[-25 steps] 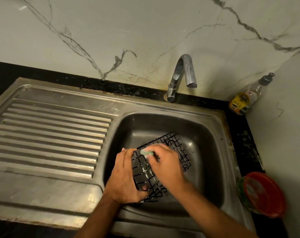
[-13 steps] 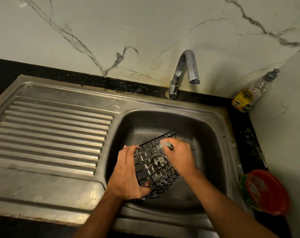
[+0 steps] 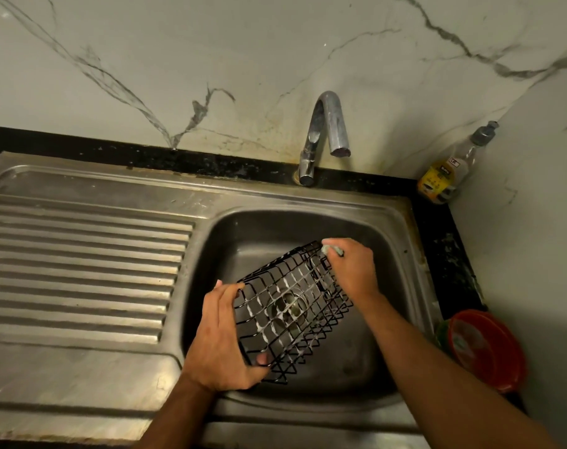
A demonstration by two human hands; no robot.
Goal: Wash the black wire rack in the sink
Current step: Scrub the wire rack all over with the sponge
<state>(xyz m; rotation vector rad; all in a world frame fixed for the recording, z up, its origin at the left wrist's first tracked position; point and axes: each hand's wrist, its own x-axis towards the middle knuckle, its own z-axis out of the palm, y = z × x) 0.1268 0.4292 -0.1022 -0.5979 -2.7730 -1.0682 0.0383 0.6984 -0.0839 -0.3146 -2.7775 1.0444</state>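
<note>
A black wire rack [image 3: 288,306] is held tilted inside the steel sink basin [image 3: 249,228], with white soap foam along its wires. My left hand [image 3: 223,338] grips the rack's near left edge, fingers and thumb curled round the wires. My right hand [image 3: 350,270] holds a pale green sponge [image 3: 332,249] and presses it against the rack's far right corner. The sink drain shows through the rack's mesh.
A chrome tap [image 3: 327,131] stands behind the basin, no water running. The ribbed drainboard [image 3: 81,254] lies to the left. A soap bottle [image 3: 447,173] leans in the back right corner. A red tub [image 3: 486,348] sits on the black counter at right.
My right hand has moved the sponge from the rack's near middle up to its far right corner. The rack has turned and tilted, showing more of its mesh. My left hand keeps its hold.
</note>
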